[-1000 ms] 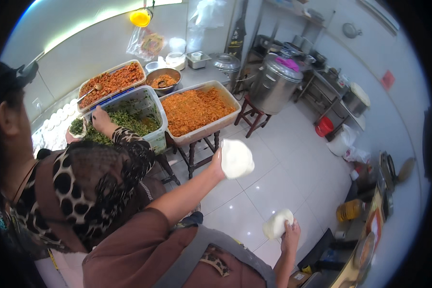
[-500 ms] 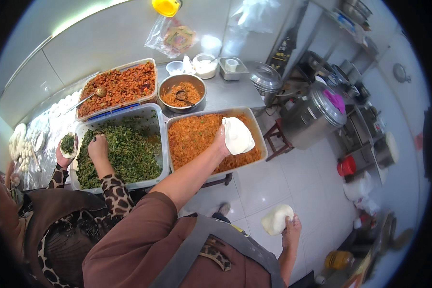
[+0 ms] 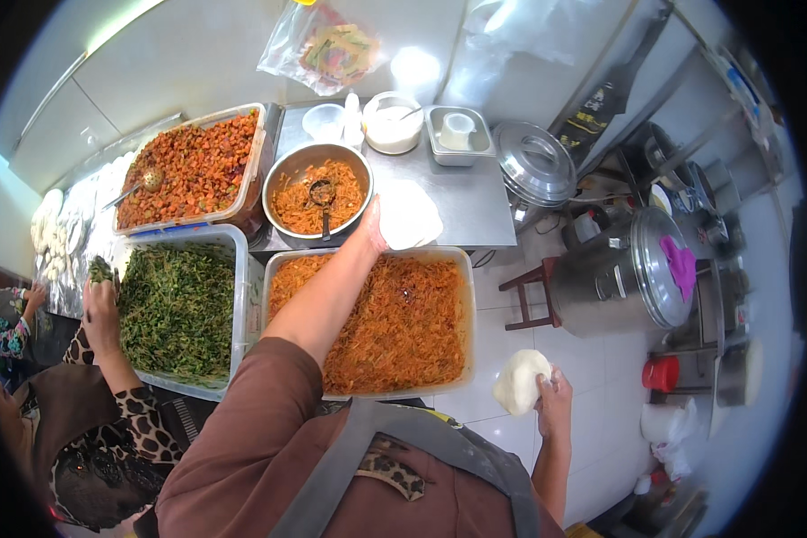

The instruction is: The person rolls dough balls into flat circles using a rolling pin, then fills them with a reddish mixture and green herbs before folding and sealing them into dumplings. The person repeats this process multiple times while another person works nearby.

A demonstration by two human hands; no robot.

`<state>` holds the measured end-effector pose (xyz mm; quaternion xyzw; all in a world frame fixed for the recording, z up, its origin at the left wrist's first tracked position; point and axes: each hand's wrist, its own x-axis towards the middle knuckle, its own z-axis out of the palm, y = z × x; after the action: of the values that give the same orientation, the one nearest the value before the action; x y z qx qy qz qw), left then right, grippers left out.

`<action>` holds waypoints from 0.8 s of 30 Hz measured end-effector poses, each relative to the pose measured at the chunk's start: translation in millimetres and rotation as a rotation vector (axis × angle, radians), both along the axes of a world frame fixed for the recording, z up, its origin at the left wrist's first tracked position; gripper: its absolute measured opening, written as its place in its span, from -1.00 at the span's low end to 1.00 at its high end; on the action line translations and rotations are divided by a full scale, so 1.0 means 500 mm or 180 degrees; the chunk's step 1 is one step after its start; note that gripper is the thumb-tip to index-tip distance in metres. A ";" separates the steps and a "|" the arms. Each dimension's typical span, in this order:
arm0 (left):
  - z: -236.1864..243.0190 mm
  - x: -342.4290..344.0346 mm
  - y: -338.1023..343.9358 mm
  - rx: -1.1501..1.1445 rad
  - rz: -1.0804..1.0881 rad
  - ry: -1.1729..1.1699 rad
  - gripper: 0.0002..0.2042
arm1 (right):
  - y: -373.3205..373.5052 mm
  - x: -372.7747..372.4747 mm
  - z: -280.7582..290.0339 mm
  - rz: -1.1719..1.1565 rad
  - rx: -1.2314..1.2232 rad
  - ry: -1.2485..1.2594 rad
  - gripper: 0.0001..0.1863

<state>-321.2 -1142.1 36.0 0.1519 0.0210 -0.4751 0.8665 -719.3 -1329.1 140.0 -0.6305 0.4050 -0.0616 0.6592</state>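
My left hand (image 3: 376, 226) holds a flat white dough wrapper (image 3: 411, 215), which lies across the fingers. It is above the far edge of a tub (image 3: 471, 314) of shredded orange filling (image 3: 403, 327), close to a steel bowl (image 3: 362, 161). In that bowl are more orange filling and a ladle (image 3: 324, 202) with a dark handle. Lower right, over the floor, my right hand (image 3: 555, 399) pinches the edge of a second, thicker-looking round of dough (image 3: 520, 383). Whether this is one layer or several, I cannot tell. My left palm is hidden by the wrapper.
To the left a co-worker's hand (image 3: 101, 309) works at a tub (image 3: 240, 305) of chopped green filling. Behind it stands a tub (image 3: 262, 148) of diced red filling. A white container (image 3: 393, 125), a steel pan (image 3: 460, 148) and a lidded pot (image 3: 533, 166) line the back; a large steel drum (image 3: 614, 282) stands right.
The view has shifted. My left hand has moved with its wrapper from over the orange filling to its far edge. The co-worker's hand has gone from the green filling to the piece held beside it.
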 end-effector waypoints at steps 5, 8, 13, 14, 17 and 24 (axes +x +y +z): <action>-0.074 -0.031 0.008 0.2620 0.1657 -0.0593 -0.59 | -0.033 0.110 0.012 0.0490 0.0026 -0.0022 -0.70; 0.017 -0.193 0.014 0.3253 0.0893 -0.1417 -0.50 | -0.013 0.197 0.054 0.0637 0.0094 -0.0099 -0.71; 0.106 -0.246 0.049 -0.0669 -0.0197 0.0627 -0.27 | 0.110 0.357 0.088 0.1365 0.0929 -0.0739 -0.61; 0.117 -0.252 0.060 -0.0750 -0.0249 0.0775 -0.24 | 0.140 0.382 0.083 0.1332 0.0834 -0.0706 -0.60; 0.164 -0.263 0.122 -0.1043 0.0116 0.0577 -0.25 | 0.191 0.437 0.080 0.2410 -0.1004 -0.0981 -0.67; 0.144 -0.265 0.236 -0.0340 0.0812 0.0685 -0.22 | 0.257 0.595 0.073 0.2470 -0.1271 -0.0622 -0.71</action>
<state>-453.5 -1023.9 108.1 0.0501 0.1075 -0.3753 0.9193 -421.9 -1200.9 176.5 -0.8419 0.0545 0.0540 0.5341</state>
